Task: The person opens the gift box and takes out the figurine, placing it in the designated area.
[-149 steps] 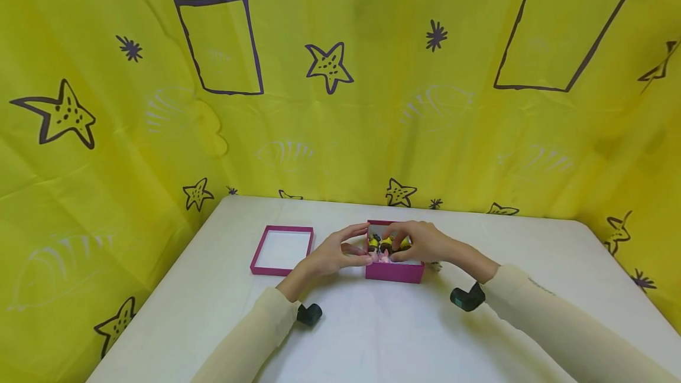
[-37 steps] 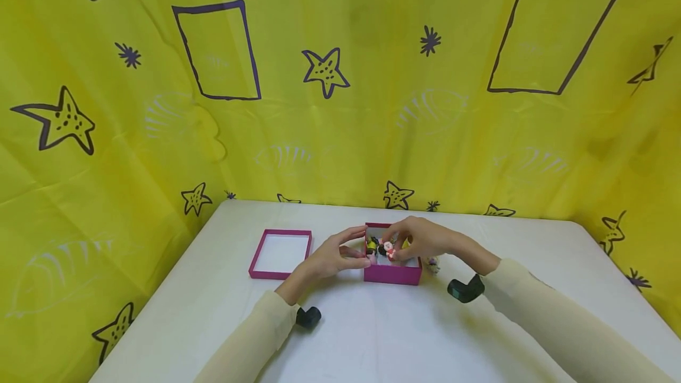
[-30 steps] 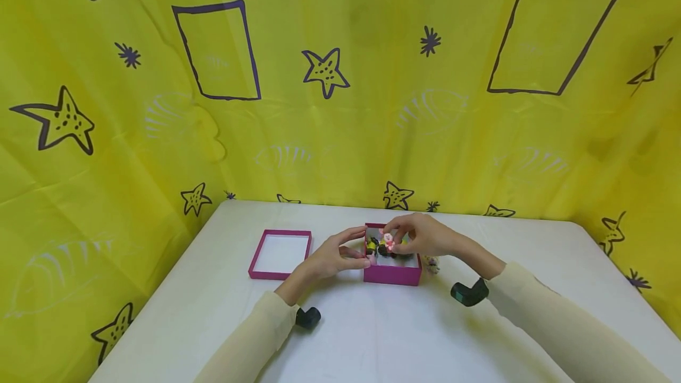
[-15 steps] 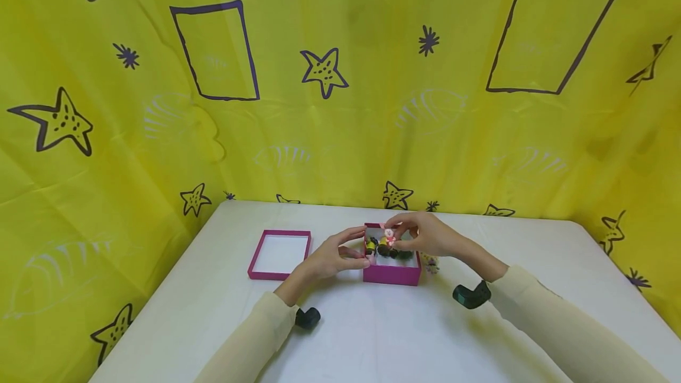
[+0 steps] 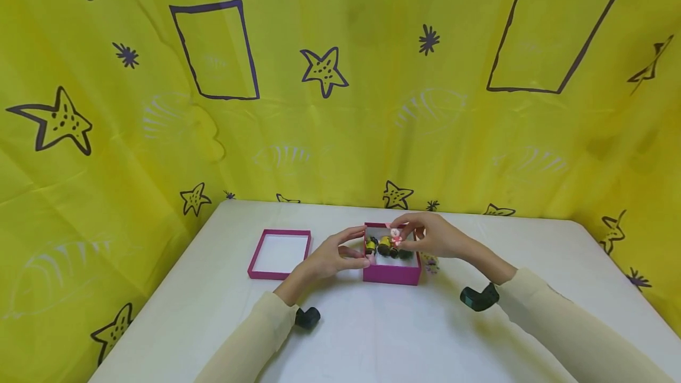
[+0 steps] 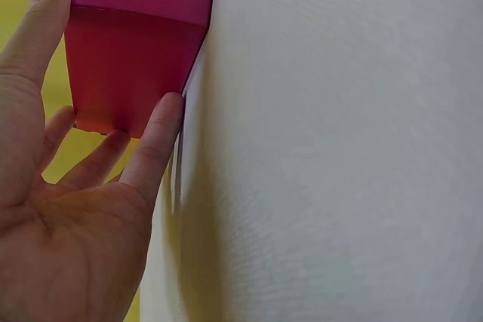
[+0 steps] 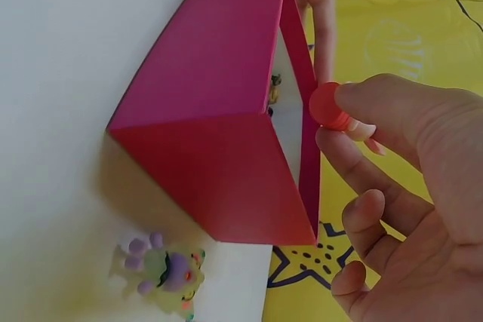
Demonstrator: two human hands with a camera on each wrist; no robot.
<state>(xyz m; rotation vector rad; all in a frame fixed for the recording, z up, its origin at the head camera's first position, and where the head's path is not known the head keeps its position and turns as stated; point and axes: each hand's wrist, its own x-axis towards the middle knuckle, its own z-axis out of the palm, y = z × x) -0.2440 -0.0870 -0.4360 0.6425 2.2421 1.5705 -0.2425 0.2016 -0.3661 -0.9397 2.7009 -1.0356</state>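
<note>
"On the left of the white table (image 5: 372,336), what is lying there?"

"A shallow magenta tray (image 5: 279,253), its white inside facing up. Next, rightward, the left hand (image 5: 335,253) is resting spread fingers against the left side of a magenta box (image 5: 392,275)."

"And what is the box holding?"

"Small yellow-and-dark figures (image 5: 384,245) — they are lying on its floor."

"Is the right hand (image 5: 436,235) gripping anything?"

"Yes — it is pinching a small pink-and-red figure (image 5: 396,235) between thumb and forefinger, over the far part of the box's opening."

"Farther right?"

"A green-and-purple figure (image 7: 175,273) is resting on the table, just beside the box."
</note>
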